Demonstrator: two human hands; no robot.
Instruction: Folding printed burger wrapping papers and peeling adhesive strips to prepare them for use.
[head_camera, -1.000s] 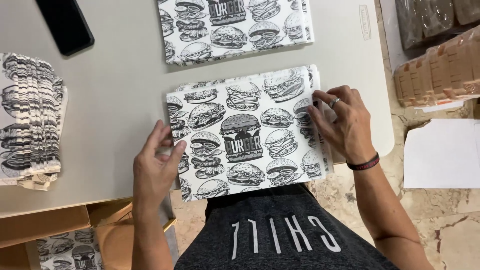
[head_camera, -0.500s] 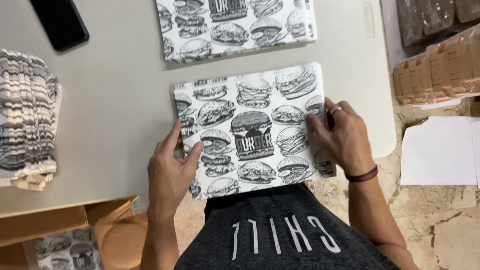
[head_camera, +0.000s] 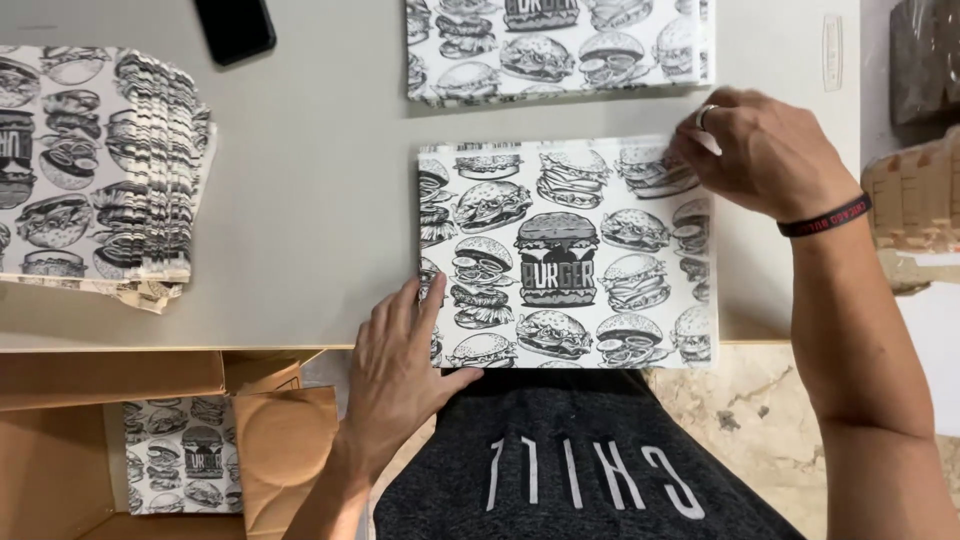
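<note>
A flat paper bag (head_camera: 570, 255) printed with black-and-white burger drawings lies at the near edge of the grey table (head_camera: 320, 200). My left hand (head_camera: 400, 370) rests on its near left corner, fingers spread flat, thumb along the table edge. My right hand (head_camera: 760, 150), with a ring and a dark wristband, pinches the bag's far right corner. A second printed bag pile (head_camera: 560, 45) lies just beyond it.
A thick stack of the same printed bags (head_camera: 95, 165) sits at the left of the table. A black phone (head_camera: 235, 25) lies at the far edge. An open cardboard box (head_camera: 150, 440) with more bags stands below the table on the left. Brown cartons (head_camera: 915, 200) at right.
The bag has been squared up on the table. My right hand moved from the bag's right side up to its far right corner. My left hand stayed at the near left corner.
</note>
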